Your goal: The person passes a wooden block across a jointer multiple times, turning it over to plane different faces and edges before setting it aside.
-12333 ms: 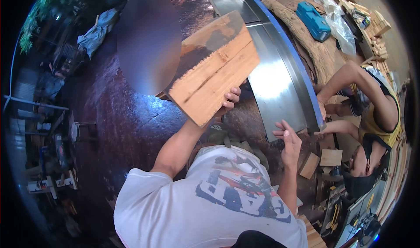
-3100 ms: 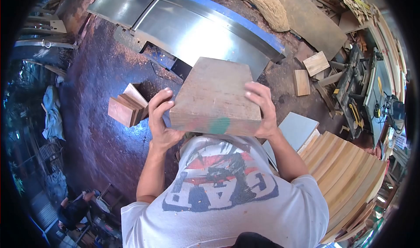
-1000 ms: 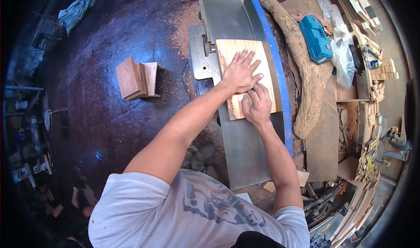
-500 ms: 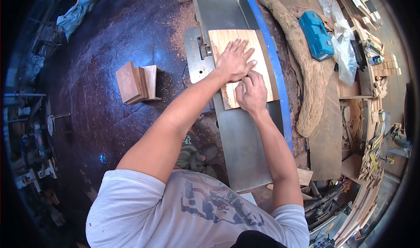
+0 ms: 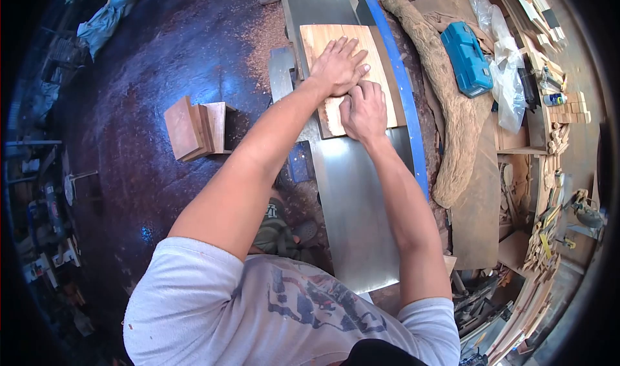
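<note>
A light wooden board (image 5: 374, 49) lies flat on the long metal bed (image 5: 358, 204) of a machine, close to its blue-edged fence (image 5: 402, 88). My left hand (image 5: 338, 69) rests on the board's middle with its fingers spread. Just below and to the right, my right hand (image 5: 365, 111) presses on the board near its closer end, its fingers curled and drawn together; whatever is under them is hidden. The two hands nearly touch.
Stacked wooden pieces (image 5: 197, 128) stand at the left over the dark floor. Wood shavings (image 5: 261, 52) lie beside the machine. To the right are a long rough log (image 5: 445, 101), a teal case (image 5: 466, 59), plastic wrapping (image 5: 509, 85) and shelves with wood offcuts (image 5: 549, 224).
Both hands and the board have moved forward along the metal bed, away from my body. More of the bed shows behind the board.
</note>
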The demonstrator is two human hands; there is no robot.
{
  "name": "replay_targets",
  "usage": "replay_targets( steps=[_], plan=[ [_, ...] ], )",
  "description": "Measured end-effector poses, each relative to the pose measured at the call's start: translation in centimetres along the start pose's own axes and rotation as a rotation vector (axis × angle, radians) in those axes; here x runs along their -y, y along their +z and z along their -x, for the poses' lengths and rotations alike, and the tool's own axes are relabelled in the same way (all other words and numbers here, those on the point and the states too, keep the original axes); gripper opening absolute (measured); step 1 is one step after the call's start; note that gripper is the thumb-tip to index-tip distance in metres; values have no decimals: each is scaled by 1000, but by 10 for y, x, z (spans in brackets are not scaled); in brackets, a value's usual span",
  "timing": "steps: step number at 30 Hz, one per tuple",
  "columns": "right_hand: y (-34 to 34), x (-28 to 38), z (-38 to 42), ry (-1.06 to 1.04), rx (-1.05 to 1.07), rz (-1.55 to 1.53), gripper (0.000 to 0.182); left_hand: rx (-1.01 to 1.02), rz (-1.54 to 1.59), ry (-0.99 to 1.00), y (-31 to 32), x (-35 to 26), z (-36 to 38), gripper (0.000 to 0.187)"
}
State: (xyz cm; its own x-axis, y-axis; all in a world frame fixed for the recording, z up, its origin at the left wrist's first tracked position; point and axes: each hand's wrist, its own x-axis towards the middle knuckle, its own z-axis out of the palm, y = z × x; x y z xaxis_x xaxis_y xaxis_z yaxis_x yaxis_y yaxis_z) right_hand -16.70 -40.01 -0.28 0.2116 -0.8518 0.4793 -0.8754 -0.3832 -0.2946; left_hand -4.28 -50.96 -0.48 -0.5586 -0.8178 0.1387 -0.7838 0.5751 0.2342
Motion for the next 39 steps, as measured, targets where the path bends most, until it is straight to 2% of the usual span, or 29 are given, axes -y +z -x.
replay_targets(
  steps=[12, 25, 32, 35, 36, 38, 39],
  plan=[
    [35, -19, -73, -77, 0, 108, 19, -83, 28, 5, 5, 64, -60, 57],
    [50, -24, -112, -82, 56, 169, 22, -106, 28, 17, 0, 91, -88, 58],
    [75, -37, -154, -81, 50, 220, 25, -131, 55, 13, -3, 128, -126, 53],
    [90, -37, -187, -118, -31, 283, 30, -451, 67, -105, 0, 158, -135, 57],
    [108, -44, -196, -96, -21, 197, 31, -461, 123, -209, -4, 170, -130, 67],
    [121, -22, -219, -26, 55, 198, 32, -494, 290, -499, -3, 201, -115, 73],
    [129, -7, -230, 13, 85, 192, 32, -376, 489, -591, -4, 217, -108, 75]
  ],
)
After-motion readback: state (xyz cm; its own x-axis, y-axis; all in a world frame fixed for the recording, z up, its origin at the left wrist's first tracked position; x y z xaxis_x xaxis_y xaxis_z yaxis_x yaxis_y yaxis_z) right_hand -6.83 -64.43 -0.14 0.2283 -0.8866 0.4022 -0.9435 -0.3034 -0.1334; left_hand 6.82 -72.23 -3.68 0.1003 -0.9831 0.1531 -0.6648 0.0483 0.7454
